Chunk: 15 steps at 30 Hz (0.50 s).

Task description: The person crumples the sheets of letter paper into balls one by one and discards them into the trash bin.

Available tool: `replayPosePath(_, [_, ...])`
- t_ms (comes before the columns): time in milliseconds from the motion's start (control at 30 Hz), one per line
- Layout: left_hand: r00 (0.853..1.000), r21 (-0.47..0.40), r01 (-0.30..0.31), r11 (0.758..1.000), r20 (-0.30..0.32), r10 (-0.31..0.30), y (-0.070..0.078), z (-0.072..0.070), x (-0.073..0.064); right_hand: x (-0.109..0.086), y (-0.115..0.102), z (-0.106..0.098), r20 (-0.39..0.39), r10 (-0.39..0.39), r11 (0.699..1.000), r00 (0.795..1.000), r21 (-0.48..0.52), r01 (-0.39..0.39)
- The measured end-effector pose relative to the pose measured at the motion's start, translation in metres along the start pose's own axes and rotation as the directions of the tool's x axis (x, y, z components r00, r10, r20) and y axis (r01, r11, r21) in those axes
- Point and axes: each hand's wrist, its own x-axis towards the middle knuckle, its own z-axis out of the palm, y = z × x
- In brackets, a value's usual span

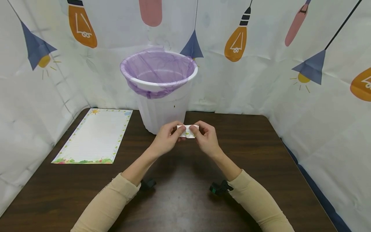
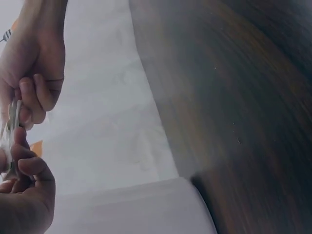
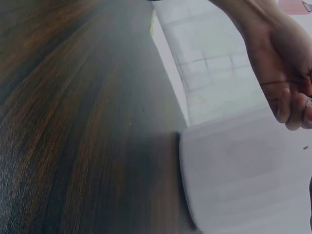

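A small strip of folded white paper (image 1: 188,132) with little green and yellow printed marks is held up between both hands, just in front of the bin. My left hand (image 1: 168,138) pinches its left end, thumb on the near face and fingers behind. At the other end, my right hand (image 1: 208,139) pinches it the same way. In the left wrist view the strip (image 2: 12,131) appears edge-on, showing layers. The right wrist view catches my left hand (image 3: 285,73) at the edge, with the strip mostly out of frame.
A white bin (image 1: 165,109) lined with a purple bag (image 1: 163,66) stands at the table's back edge, behind the hands. To the left lies a white sheet with a decorated border (image 1: 94,137) on the dark wood table (image 1: 246,145). Patterned white cloth (image 1: 266,48) surrounds the table.
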Motion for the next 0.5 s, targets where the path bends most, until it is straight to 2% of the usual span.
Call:
replayPosePath(133, [1.0,-0.012,0.0,1.0,-0.012,0.0,0.0,0.0,0.0,0.001,-0.003,0.002,-0.024,-0.026,0.999,0.999,-0.038,0.025])
replayPosePath(300, [1.0,-0.016,-0.005,1.0,-0.027,0.004,0.001,0.001,0.0,0.001,-0.026,0.007,-0.04,-0.053,0.997,0.998,-0.057,0.051])
replayPosePath(367, [0.999,-0.007,-0.02,1.0,-0.035,0.02,0.001,0.001,0.0,0.002,-0.033,0.008,-0.041,-0.037,0.998,0.998,-0.043,0.035])
replayPosePath(500, [0.997,0.025,-0.057,0.998,-0.055,0.058,-0.001,0.0,-0.001,0.002,-0.035,0.007,-0.034,0.044,0.999,0.998,-0.024,-0.045])
